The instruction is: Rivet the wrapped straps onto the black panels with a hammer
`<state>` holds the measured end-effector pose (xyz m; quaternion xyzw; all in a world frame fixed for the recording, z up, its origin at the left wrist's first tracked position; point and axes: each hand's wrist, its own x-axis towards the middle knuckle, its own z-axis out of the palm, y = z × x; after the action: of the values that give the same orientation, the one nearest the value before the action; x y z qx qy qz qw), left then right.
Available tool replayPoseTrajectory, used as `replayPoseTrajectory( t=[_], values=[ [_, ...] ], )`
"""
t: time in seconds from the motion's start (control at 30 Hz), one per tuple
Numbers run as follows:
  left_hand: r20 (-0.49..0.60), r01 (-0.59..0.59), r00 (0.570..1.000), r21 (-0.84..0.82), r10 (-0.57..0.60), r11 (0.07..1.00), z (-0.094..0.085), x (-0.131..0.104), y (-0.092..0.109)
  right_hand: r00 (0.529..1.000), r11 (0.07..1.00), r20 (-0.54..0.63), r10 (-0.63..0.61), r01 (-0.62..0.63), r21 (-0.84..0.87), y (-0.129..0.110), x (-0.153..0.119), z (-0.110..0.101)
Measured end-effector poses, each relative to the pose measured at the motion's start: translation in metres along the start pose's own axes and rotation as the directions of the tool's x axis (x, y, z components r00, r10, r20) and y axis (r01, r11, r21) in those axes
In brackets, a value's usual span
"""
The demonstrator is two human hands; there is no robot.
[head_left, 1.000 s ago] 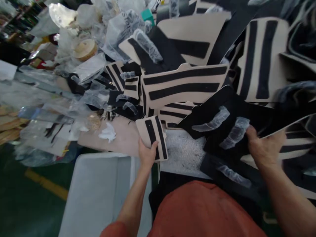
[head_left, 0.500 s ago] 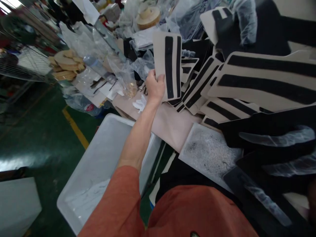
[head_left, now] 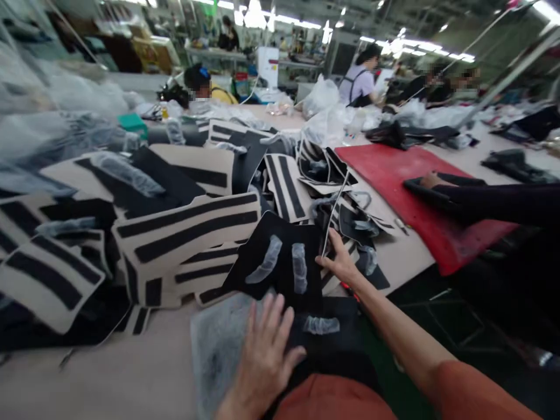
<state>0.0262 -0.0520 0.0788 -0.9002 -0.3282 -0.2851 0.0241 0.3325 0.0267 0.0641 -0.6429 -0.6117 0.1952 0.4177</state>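
My left hand [head_left: 268, 344] is open, fingers spread, above the near part of a mottled grey slab [head_left: 214, 332]. Nothing is in it. Thumb and fingers of my right hand [head_left: 340, 256] pinch a thin panel [head_left: 335, 211] that stands nearly edge-on, so its faces hardly show. Left of that hand lies a black panel [head_left: 284, 277] with clear film-wrapped handles. Another black panel [head_left: 350, 312] with one wrapped handle lies at the near edge by my body. Beige panels with black stripes [head_left: 196, 224] are heaped behind the slab.
On the right, a co-worker's hand [head_left: 431, 179] rests at a black piece [head_left: 450, 185] on a red mat [head_left: 394, 175]. Plastic bags [head_left: 324, 99] crowd the table's far side. Other people sit beyond. The table's near right edge drops to a green floor.
The view has swung right. My left hand, earlier holding a striped beige panel over the table's left part, is now empty near the slab. My right hand has come into view gripping a panel.
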Motion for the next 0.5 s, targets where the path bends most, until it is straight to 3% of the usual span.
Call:
replayPoseTrajectory(
  t=[0.1, 0.2, 0.37, 0.43, 0.5],
  values=[
    [0.146, -0.179, 0.973, -0.024, 0.181, 0.984, 0.045, 0.013, 0.038, 0.997, 0.999, -0.055, -0.044, 0.045, 0.014, 0.005, -0.007, -0.002],
    [0.17, -0.194, 0.966, -0.023, 0.195, 0.981, 0.075, 0.02, 0.05, 0.993, 0.998, -0.104, -0.053, 0.055, 0.02, 0.001, -0.014, 0.001],
    [0.062, -0.195, 0.978, -0.075, 0.2, 0.978, 0.086, 0.017, 0.048, 0.963, 0.991, -0.24, -0.12, 0.103, -0.082, -0.003, -0.042, -0.012],
    [0.042, -0.207, 0.977, -0.095, 0.211, 0.974, 0.088, 0.013, 0.047, 0.915, 0.983, -0.385, -0.119, 0.055, -0.172, 0.011, -0.056, -0.025],
    [-0.006, -0.198, 0.98, -0.114, 0.199, 0.973, 0.096, 0.008, 0.047, 0.841, 0.966, -0.538, -0.049, -0.097, -0.239, 0.034, -0.068, -0.038]
  ],
)
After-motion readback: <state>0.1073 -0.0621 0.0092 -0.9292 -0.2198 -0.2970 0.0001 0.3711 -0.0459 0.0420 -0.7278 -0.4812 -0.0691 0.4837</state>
